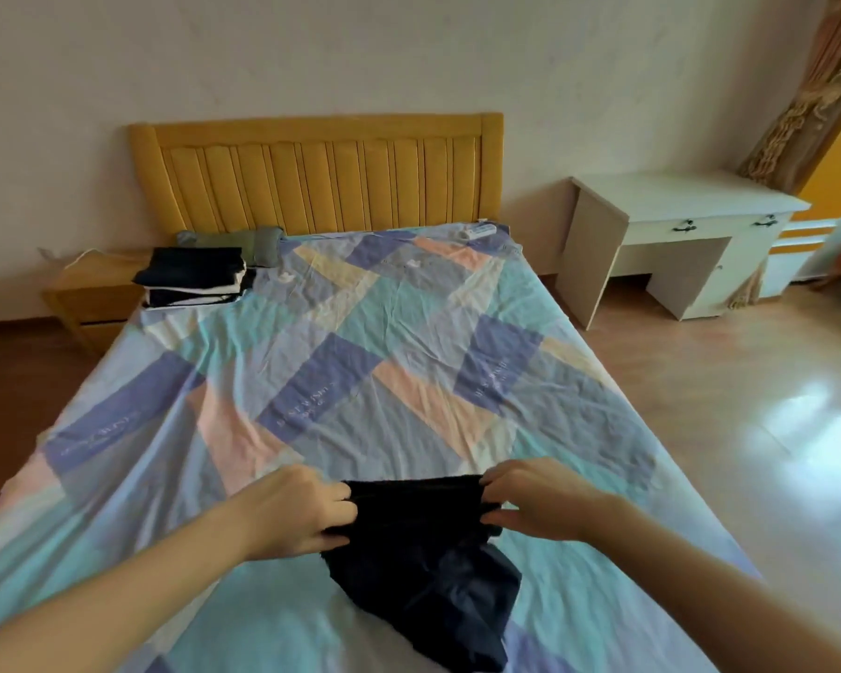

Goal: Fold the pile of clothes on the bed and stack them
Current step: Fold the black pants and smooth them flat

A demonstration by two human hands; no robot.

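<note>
A dark garment (423,551) is spread on the near end of the bed (399,342), its far edge held at both corners. The left corner is pinched by the left hand (302,510), fingers curled over the cloth; the right corner is pinched by the right hand (535,500), thumb beneath and fingers on top. The cloth is pulled fairly taut between the two hands, while the near part lies loose and rumpled on the sheet, trailing toward the foot of the bed. A stack (195,279) of folded clothes is seen well apart, at the far left corner of the bed, near a pillow (234,242) and in front of the headboard (316,172). No unfolded pile is visible, so this garment is judged to be among the last. The step in hand appears to be the folding of this piece: either the edge is being laid flat or it is about to be carried over. The next move would call for the held edge to be brought evenly onto the near part, both corners kept level so that no skew is set into the fold, after which the bundle must be carried to the stack.
</note>
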